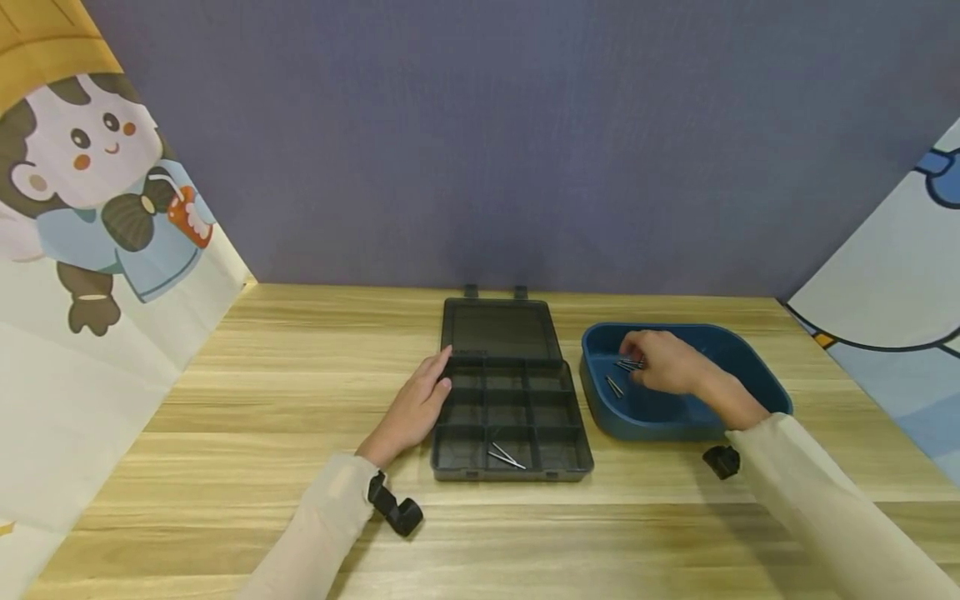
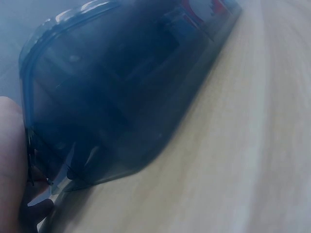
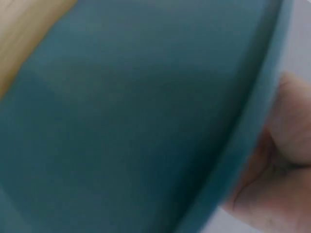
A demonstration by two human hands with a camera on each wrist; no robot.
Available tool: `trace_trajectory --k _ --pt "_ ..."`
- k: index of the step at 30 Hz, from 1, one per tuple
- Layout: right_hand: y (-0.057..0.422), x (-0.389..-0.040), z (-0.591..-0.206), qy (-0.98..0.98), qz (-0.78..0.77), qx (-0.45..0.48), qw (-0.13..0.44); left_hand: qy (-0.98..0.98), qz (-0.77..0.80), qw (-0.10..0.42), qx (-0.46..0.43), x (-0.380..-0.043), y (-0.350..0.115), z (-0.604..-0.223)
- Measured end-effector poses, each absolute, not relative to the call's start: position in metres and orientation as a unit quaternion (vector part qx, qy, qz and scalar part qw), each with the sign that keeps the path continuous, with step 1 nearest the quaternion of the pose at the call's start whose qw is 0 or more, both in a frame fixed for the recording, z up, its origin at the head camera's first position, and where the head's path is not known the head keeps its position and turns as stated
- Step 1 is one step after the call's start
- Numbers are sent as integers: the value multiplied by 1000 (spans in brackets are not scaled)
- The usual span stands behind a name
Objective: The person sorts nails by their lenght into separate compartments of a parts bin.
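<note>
A dark translucent compartment box (image 1: 510, 477) lies with its lid folded back. Two thin silver metal pins (image 1: 507, 457) lie in its front middle compartment. My left hand (image 1: 411, 410) rests along the box's left edge, its fingers extended; in the left wrist view the hand (image 2: 12, 165) touches the box wall (image 2: 112, 97). My right hand (image 1: 663, 362) reaches into a blue bin (image 1: 637, 429), fingers bent down at several thin metal pins (image 1: 628, 365). Whether it pinches one is hidden. More pins (image 1: 614, 387) lie nearby on the bin floor. In the right wrist view the bin wall (image 3: 136, 116) hides the fingertips.
The wooden table (image 1: 322, 350) carries the box at the middle and the bin to its right. The opened lid (image 1: 501, 327) lies behind the box. A purple-grey panel (image 1: 487, 150) stands along the table's back edge, with printed panels at both sides.
</note>
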State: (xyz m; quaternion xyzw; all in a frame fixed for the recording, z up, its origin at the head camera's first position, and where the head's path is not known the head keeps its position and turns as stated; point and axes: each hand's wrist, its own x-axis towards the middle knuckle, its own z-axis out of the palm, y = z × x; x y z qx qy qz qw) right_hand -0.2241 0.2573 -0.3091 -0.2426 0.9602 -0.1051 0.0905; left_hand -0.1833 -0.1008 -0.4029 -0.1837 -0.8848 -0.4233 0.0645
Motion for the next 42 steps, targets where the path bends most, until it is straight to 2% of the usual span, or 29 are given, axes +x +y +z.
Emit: trace_trajectory --k 19,34,42 --pt "274 -244 -334 966 -99 -215 104 -885 -424 66 -184 -182 -101 -401" --pt "278 -248 -341 965 -97 -222 98 -888 -421 54 -176 -181 -101 -401" --pt "276 -249 -343 966 -98 -216 106 -885 -424 65 -180 -181 -100 -401"
